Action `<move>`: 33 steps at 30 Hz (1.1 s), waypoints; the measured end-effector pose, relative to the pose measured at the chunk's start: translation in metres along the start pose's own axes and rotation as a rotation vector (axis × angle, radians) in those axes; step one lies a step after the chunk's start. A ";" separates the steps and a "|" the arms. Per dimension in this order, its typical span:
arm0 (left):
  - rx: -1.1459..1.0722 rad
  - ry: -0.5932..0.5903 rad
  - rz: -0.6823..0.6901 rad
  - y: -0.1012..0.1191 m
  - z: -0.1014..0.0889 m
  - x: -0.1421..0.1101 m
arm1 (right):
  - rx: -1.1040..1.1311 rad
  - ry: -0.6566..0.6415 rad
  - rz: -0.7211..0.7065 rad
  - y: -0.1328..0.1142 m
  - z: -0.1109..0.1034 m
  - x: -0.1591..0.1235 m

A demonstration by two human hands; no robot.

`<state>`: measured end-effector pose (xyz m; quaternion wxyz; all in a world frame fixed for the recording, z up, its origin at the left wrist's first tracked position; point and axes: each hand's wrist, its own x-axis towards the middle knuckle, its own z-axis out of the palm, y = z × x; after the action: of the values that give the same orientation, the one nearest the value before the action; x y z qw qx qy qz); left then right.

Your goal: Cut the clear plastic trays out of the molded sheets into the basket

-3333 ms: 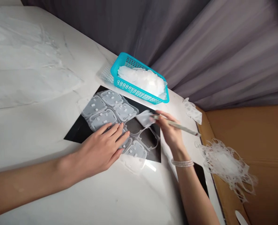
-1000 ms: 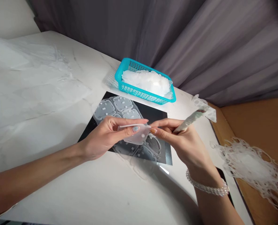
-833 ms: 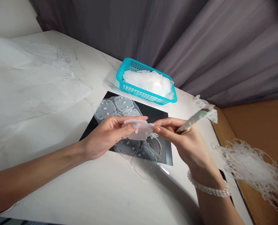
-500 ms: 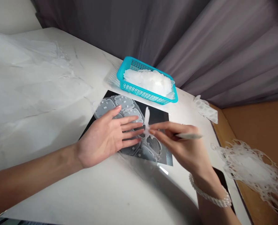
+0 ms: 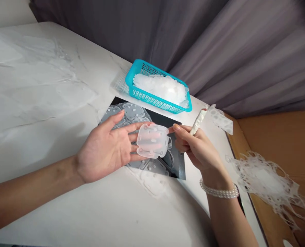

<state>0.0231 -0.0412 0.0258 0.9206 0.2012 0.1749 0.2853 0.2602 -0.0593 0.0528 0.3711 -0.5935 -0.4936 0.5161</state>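
My left hand point(image 5: 108, 151) is palm up with fingers stretched out, and a translucent square silicone piece point(image 5: 152, 140) with small holes lies flat on its fingertips. My right hand point(image 5: 193, 147) is closed around a slim pale tool point(image 5: 197, 122) that points up and away; its forefinger touches the piece's right edge. Under both hands a sheet of moulded silicone pieces point(image 5: 132, 113) lies on a black mat point(image 5: 177, 168) on the white table point(image 5: 65, 206).
A turquoise basket point(image 5: 156, 101) filled with several loose translucent pieces stands behind the mat. A crumpled scrap point(image 5: 220, 118) lies to its right. A tangle of silicone trimmings point(image 5: 265, 181) rests on brown cardboard point(image 5: 283, 137) at the right. Clear plastic film point(image 5: 26, 79) covers the table's left. Grey curtain behind.
The silicone piece, held edge-up between both hands half a second ago, now lies flat on my left fingers. My left hand has turned palm up. The tool in my right hand points upward.
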 end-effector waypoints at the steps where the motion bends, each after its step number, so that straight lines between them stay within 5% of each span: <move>1: 0.002 0.001 0.001 0.000 0.000 0.000 | 0.009 -0.017 0.003 -0.001 0.001 -0.001; 25: -0.105 -0.010 -0.043 0.002 0.001 0.000 | -0.014 -0.059 0.047 -0.002 0.002 -0.003; 30: 0.216 0.069 0.035 -0.004 -0.001 -0.001 | -0.210 -0.032 -0.012 0.004 0.011 -0.004; 33: 0.739 0.203 0.221 -0.008 -0.009 -0.002 | -0.366 0.286 -0.166 0.001 0.002 0.006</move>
<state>0.0212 -0.0462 0.0143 0.7280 0.5072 0.3330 0.3191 0.2586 -0.0533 0.0502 0.3645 -0.6755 -0.5683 0.2965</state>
